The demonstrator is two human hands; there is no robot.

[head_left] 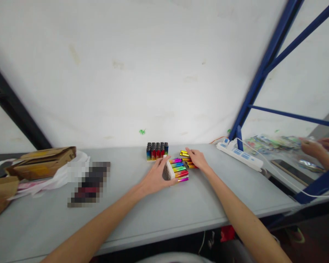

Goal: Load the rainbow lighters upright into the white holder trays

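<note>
I look from far off at a wide white wall (pixel 159 84) behind a flat grey table (pixel 164 215). A tall blue metal frame (pixel 255 87) stands on the right. A brown cardboard box (pixel 44 164) sits on the left. In the middle, the left hand (pixel 155 178) is spread wide, thumb and fingers holding a tipped white block-shaped tray (pixel 169 172). Shiny rainbow sticks (pixel 178 169) poke out to its right. Farther back, black-topped blue and red sticks (pixel 158 151) stand upright. The right hand (pixel 197 159) bends over shiny gold sticks (pixel 184 153); I cannot tell if it pinches any.
</note>
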